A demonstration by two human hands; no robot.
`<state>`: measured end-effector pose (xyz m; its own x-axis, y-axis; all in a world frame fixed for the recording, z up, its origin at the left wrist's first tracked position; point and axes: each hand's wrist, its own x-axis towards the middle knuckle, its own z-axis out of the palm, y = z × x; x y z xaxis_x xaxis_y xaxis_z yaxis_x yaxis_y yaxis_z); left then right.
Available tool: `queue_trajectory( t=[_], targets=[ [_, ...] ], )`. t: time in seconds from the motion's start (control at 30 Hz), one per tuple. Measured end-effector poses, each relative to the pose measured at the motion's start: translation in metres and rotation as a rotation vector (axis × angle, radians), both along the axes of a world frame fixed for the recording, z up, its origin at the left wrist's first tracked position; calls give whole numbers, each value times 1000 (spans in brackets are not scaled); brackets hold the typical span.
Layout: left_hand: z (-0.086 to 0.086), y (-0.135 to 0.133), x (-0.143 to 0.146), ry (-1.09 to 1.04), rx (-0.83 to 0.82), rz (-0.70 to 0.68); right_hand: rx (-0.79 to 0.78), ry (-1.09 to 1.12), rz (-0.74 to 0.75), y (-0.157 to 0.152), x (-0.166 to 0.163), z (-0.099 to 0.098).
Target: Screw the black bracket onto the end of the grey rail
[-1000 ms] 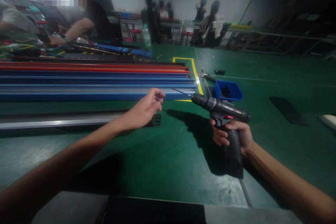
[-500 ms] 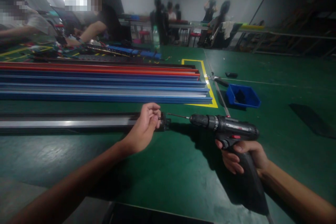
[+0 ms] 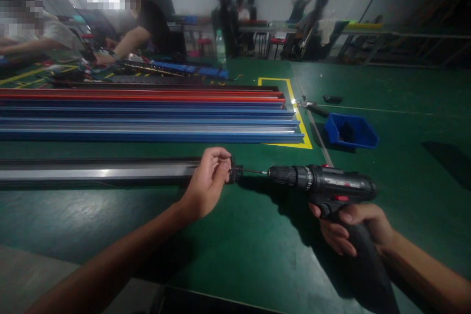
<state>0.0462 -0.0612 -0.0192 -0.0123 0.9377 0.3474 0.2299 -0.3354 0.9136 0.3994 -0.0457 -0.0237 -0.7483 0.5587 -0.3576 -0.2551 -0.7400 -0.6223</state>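
My right hand (image 3: pixel 353 228) is wrapped round the grip of a black cordless drill (image 3: pixel 327 189), held level and pointing left. Its thin bit (image 3: pixel 252 171) reaches the right end of a long dark metal rail (image 3: pixel 95 170) lying on the green surface. My left hand (image 3: pixel 208 181) is at that rail end, thumb and fingers pinched together on something small, probably a screw, right where the bit tip meets the end piece.
A stack of long blue and red rails (image 3: pixel 147 115) lies behind the dark rail. A blue bin (image 3: pixel 351 131) and a hand tool (image 3: pixel 312 107) sit right of a yellow floor marking (image 3: pixel 300 122). Other people work at the back left and far tables.
The drill has dropped and moved left until its bit touches the rail end. My left hand came down from mid-air to the rail end and stays pinched there.
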Motion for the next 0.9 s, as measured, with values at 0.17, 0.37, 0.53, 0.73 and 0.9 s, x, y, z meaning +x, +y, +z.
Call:
queue_trajectory(
  t=[0.17, 0.37, 0.53, 0.73, 0.9],
  targets=[
    [2, -1, 4, -23, 24, -2, -3, 19, 3, 0, 0, 1],
    [6, 2, 6, -121, 13, 88, 17, 57, 29, 0, 0, 1],
    [6, 5, 5, -158, 24, 111, 28, 122, 48, 0, 1, 0],
    [3, 5, 9, -158, 25, 110, 29, 165, 57, 1, 2, -6],
    [1, 3, 10, -152, 34, 97, 30, 167, 52, 0, 3, -8]
  ],
)
